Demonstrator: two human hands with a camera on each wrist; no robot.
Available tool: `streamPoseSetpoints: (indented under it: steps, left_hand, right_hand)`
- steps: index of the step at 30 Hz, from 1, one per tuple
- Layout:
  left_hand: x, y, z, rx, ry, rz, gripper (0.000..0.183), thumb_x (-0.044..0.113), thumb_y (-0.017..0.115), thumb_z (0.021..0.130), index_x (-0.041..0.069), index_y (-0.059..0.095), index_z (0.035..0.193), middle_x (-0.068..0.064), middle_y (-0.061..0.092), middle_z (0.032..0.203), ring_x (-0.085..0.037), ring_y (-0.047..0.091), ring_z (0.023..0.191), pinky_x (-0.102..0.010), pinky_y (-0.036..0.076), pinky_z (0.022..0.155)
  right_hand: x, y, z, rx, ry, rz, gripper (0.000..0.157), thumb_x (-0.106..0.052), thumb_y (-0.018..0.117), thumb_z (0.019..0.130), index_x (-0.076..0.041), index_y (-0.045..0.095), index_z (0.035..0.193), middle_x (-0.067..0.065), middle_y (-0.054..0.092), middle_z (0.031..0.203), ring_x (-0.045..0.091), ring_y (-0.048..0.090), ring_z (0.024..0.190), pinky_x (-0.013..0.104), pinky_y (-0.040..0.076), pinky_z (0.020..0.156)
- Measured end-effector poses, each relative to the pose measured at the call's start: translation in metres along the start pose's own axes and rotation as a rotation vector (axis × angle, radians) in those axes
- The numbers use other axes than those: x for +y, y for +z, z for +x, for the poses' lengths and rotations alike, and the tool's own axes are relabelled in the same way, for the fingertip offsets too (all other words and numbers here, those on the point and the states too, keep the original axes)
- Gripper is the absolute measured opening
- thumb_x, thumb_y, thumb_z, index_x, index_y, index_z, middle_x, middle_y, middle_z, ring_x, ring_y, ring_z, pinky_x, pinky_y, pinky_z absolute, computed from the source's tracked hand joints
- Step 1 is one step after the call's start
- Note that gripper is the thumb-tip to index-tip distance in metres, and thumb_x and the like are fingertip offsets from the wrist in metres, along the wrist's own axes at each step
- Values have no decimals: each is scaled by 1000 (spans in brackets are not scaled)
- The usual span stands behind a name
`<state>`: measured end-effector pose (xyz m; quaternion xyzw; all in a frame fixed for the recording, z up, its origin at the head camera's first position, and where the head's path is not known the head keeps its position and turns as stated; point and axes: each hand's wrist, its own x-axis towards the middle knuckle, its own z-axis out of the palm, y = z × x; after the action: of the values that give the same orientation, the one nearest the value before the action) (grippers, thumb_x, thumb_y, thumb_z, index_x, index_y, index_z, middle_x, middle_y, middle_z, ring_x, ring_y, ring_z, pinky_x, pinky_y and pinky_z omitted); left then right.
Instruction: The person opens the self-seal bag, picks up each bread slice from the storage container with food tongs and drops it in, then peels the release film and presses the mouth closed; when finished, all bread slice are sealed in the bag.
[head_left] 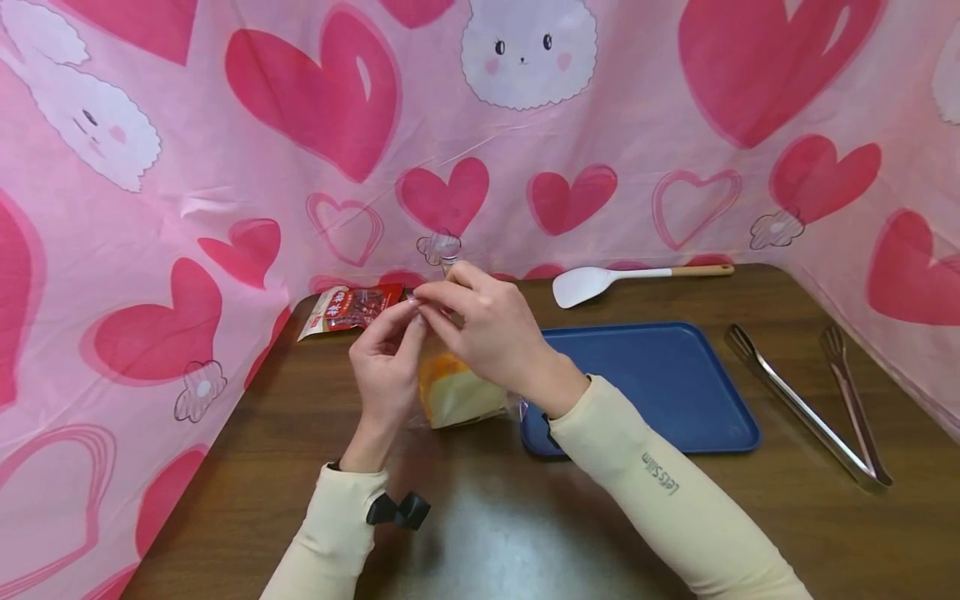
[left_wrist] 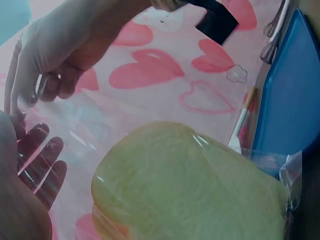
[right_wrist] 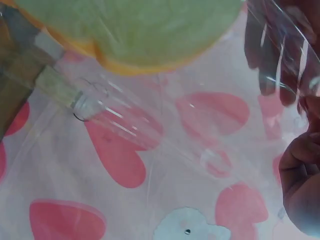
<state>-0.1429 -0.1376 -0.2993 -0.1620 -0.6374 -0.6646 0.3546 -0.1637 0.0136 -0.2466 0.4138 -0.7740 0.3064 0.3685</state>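
Slices of bread (head_left: 463, 398) stand in a clear plastic bag (left_wrist: 292, 180) on the table, under my hands. In the head view, my left hand (head_left: 386, 358) pinches the bag's top between thumb and fingers. My right hand (head_left: 491, 325) meets it there, its thumb and fingertips pinching the same film. Through the clear film, the left wrist view shows fingers (left_wrist: 47, 155) of my left hand. Pale cut bread (right_wrist: 170, 35) fills the top of the right wrist view, with my right hand (right_wrist: 305, 185) at the right edge.
A red snack packet (head_left: 360, 307) lies behind my left hand. To the right is a blue tray (head_left: 645, 383), with a white spatula (head_left: 588, 283) behind it and metal tongs (head_left: 810, 417) beyond. A clear, round-topped object (head_left: 448, 250) stands behind my right hand.
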Motion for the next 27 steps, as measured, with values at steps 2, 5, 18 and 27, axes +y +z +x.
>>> streamPoseSetpoints:
  steps: [2,5,18,27]
  left_hand:
    - [0,-1,-1,-18,32,20,19,-14,65,95,-24,66,111,20,76,106,0,70,91,-16,59,83]
    - [0,-3,-2,-53,76,50,18,-16,65,93,-23,67,111,21,76,108,1,70,93,-17,59,86]
    - [-4,-13,4,-175,265,258,19,-16,70,90,-11,77,107,-28,77,104,-2,73,97,-19,59,91]
    - [-4,-21,10,-313,320,299,20,-15,69,90,-9,78,108,-22,79,100,-22,77,91,-19,58,93]
  right_hand:
    - [-1,-4,1,-28,-6,-10,23,-18,83,92,-6,82,111,9,68,91,17,62,74,24,57,65]
    - [-1,-10,2,-65,-5,-12,22,-18,84,92,-5,82,109,8,68,90,17,62,73,23,57,66]
    - [1,-23,4,-177,9,12,20,-18,86,89,-6,83,105,6,70,86,16,67,73,23,59,69]
    - [6,-30,4,-222,85,124,16,-14,88,87,-7,85,101,3,74,86,15,67,76,23,58,67]
